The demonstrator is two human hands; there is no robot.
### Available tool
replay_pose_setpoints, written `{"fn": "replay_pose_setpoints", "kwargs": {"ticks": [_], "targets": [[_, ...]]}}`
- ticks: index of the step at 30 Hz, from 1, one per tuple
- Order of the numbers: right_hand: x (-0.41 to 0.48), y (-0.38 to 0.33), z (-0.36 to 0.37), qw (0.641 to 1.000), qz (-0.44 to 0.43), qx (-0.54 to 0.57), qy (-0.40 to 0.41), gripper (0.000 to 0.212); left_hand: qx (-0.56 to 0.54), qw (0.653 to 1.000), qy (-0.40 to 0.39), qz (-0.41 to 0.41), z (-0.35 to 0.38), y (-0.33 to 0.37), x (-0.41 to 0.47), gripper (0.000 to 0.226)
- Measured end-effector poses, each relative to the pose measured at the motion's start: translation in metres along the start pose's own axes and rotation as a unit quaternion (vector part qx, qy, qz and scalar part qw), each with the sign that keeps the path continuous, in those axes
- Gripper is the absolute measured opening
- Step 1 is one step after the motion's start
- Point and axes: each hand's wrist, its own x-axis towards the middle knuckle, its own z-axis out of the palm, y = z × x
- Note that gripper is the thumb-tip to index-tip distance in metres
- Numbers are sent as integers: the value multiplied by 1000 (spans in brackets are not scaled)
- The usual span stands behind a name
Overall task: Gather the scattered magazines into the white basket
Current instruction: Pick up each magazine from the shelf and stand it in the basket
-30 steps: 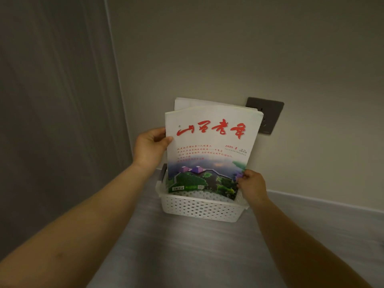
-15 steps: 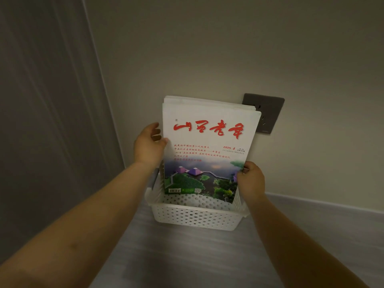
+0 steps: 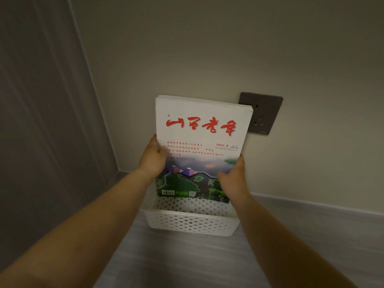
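Observation:
A stack of magazines [image 3: 201, 142] stands upright in the white perforated basket [image 3: 191, 223], its front cover white with red characters and a green landscape picture. My left hand [image 3: 152, 157] grips the stack's left edge, thumb on the cover. My right hand [image 3: 231, 179] holds the lower right edge. The stack's bottom edge sits inside the basket, toward its back wall. The magazines behind the front one show only as page edges at the top.
The basket rests on a grey floor in a corner, with a beige wall behind and a grey panel [image 3: 41, 121] on the left. A dark wall socket [image 3: 261, 113] is partly hidden behind the stack's top right corner. A pale skirting board [image 3: 311, 206] runs along the wall.
The loose back pages have been squared up into one even stack. My left hand slid lower on the left edge and my right hand shifted onto the cover's lower right.

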Motion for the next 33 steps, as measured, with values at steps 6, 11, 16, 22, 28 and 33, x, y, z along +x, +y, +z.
{"fn": "replay_pose_setpoints", "kwargs": {"ticks": [6,11,16,22,28,33], "targets": [[3,7,-1,1000,-24,-14,3,78,5,999,31,-23,-5,-9,9,32],[4,12,-7,999,-29,-23,3,74,-1,999,27,-22,-11,-17,-6,41],[-16,12,-36,994,-35,-96,36,64,-15,999,43,3,-25,-17,-54,32],[-64,24,-88,985,-59,-160,28,43,-104,994,24,15,-11,-28,-146,19],[-121,50,-151,977,-27,-210,13,31,-125,989,-75,3,37,-13,-215,18],[-162,71,-242,959,2,-282,29,30,-105,981,-162,12,88,1,-278,32]]}}
